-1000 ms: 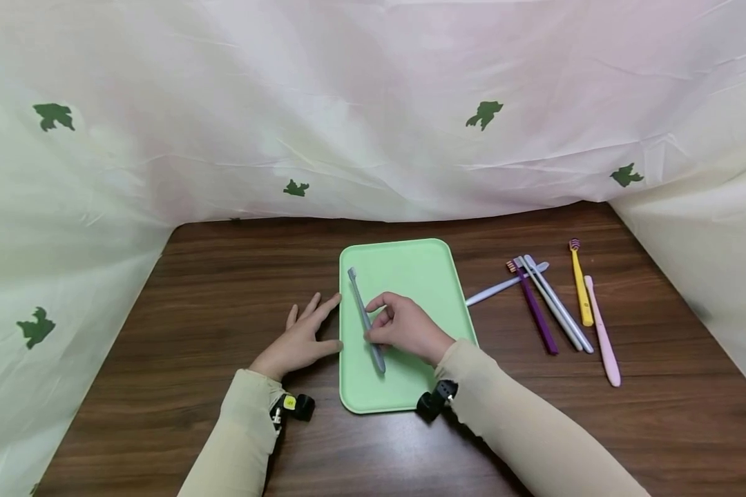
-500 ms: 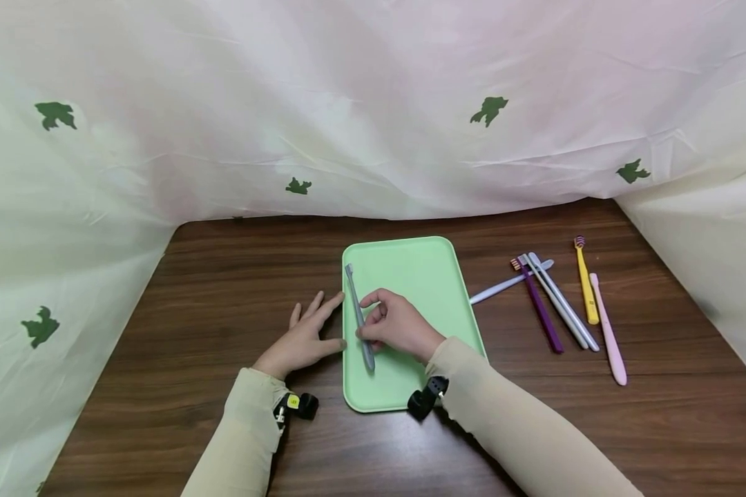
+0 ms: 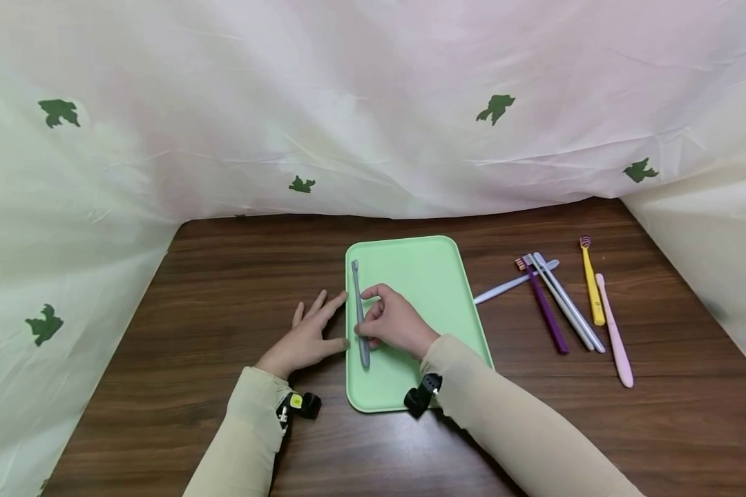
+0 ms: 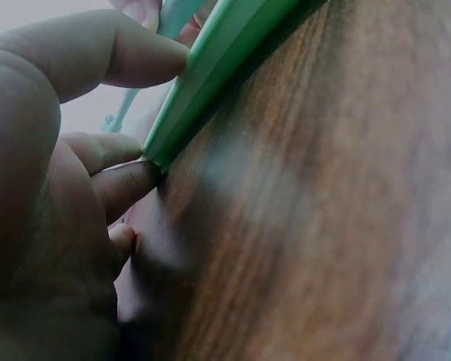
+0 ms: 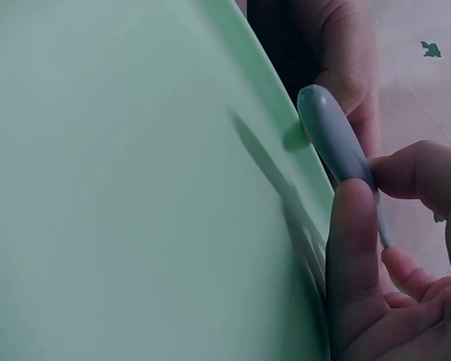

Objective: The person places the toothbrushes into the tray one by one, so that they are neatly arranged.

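Note:
My right hand (image 3: 398,323) pinches a grey-blue toothbrush (image 3: 358,297) by its handle over the left side of a light green tray (image 3: 423,276). The brush runs nearly along the tray's left rim, head at the far end. In the right wrist view, thumb and fingers hold the handle (image 5: 332,135), and its shadow falls on the tray floor. Fingers spread, my left hand (image 3: 304,342) rests at the tray's left rim. The left wrist view has its thumb and fingertips touching the green rim (image 4: 210,68).
Right of the tray on the dark wooden table (image 3: 242,276) lie a purple toothbrush (image 3: 548,310), several grey-blue ones crossing near it, a yellow one (image 3: 591,286) and a pink one (image 3: 615,338). One light blue handle (image 3: 500,291) reaches the tray's right rim. White cloth (image 3: 373,124) hangs behind.
My right hand has shifted left with the toothbrush, which has turned from slanting to nearly parallel with the left rim. The left hand stays against the rim.

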{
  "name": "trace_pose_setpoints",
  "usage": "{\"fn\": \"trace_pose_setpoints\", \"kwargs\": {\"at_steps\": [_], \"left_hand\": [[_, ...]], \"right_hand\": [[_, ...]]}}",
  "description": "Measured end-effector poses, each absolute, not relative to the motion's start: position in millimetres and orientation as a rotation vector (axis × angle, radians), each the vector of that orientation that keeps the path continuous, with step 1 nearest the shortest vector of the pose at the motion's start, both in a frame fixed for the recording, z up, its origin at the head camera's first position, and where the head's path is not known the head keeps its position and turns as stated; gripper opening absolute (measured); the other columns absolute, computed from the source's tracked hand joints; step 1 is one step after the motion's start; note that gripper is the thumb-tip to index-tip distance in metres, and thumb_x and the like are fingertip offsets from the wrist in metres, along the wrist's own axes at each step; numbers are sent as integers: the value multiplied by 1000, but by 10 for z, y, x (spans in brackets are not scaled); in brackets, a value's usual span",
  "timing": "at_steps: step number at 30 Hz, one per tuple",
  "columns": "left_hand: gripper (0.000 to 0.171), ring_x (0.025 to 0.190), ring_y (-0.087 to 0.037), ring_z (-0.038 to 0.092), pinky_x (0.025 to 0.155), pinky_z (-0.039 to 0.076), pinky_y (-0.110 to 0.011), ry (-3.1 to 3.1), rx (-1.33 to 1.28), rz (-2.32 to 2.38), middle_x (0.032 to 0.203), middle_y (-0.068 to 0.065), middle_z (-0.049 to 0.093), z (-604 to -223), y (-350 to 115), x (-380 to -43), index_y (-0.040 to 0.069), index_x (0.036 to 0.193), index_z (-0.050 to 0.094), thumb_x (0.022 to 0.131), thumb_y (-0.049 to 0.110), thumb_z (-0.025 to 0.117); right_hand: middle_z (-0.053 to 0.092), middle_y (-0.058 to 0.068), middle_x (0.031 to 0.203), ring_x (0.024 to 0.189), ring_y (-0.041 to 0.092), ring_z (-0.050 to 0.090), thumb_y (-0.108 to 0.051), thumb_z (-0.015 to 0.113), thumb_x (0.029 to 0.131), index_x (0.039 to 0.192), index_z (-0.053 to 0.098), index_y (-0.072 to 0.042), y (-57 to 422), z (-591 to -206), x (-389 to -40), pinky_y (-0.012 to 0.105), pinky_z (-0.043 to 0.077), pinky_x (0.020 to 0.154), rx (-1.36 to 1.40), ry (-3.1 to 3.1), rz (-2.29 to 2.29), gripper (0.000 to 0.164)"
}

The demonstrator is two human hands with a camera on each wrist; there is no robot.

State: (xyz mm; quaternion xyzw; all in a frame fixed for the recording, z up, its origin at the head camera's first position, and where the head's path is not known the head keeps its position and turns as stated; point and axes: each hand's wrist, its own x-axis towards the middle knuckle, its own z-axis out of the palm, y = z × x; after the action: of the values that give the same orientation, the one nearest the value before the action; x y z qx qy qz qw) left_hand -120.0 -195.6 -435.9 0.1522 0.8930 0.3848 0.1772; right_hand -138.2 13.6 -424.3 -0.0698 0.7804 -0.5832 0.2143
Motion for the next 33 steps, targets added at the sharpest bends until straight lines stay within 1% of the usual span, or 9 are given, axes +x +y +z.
{"fn": "trace_pose_setpoints", "kwargs": {"at_steps": [5,11,14,18,20,22,27,33], "left_hand": [[84,155,-21,-3,119,-16,-50,2522,422,1081,165,-4,24,-4356,-1951,-1205,23,162,24,90,27,67],[84,155,-22,-3,119,-16,-50,2518,424,1090,165,-5,24,-4356,-1955,-1201,23,161,24,90,26,68],[84,155,-21,-3,119,-16,-49,2521,426,1083,165,-4,24,-4364,-1957,-1204,23,161,24,90,27,68],[83,155,-21,-3,119,-16,-50,2521,427,1088,165,-5,25,-4362,-1959,-1210,23,161,25,90,27,69],[83,155,-22,-3,119,-15,-50,2517,431,1096,165,-6,25,-4359,-1957,-1214,22,161,26,90,26,69],[84,155,-24,-2,119,-15,-51,2514,437,1104,164,-7,26,-4354,-1955,-1214,21,161,26,90,26,70],[83,155,-26,-2,119,-16,-52,2511,438,1118,164,-9,27,-4361,-1960,-1218,20,161,27,90,24,70],[83,155,-25,-1,119,-16,-52,2511,434,1117,164,-8,26,-4366,-1958,-1221,21,161,27,90,24,70]], "right_hand": [[65,8,82,58,18,64,-3,77,83,132,50,-7,93,-4243,-1396,32,58,59,-208,2219,-1579,56],[65,6,83,60,18,66,-6,75,84,134,49,-8,55,-4233,-1410,31,57,61,-247,2312,-1486,57],[66,5,82,59,18,67,-4,73,84,130,53,-7,42,-4228,-1414,31,57,61,-261,2319,-1472,50],[65,5,79,58,16,66,2,67,85,114,63,-4,32,-4234,-1424,30,57,60,-278,2311,-1471,30],[65,5,79,57,16,66,3,66,85,109,65,-2,35,-4231,-1423,29,57,59,-280,2302,-1477,24],[64,6,83,58,15,65,4,66,86,108,67,-2,36,-4232,-1422,29,58,59,-273,2288,-1485,22],[65,6,93,59,14,66,3,67,87,110,70,-2,30,-4234,-1428,29,58,59,-293,2295,-1453,24],[64,5,93,60,14,66,0,70,87,108,70,-4,42,-4233,-1428,28,57,60,-319,2313,-1420,21]]}}
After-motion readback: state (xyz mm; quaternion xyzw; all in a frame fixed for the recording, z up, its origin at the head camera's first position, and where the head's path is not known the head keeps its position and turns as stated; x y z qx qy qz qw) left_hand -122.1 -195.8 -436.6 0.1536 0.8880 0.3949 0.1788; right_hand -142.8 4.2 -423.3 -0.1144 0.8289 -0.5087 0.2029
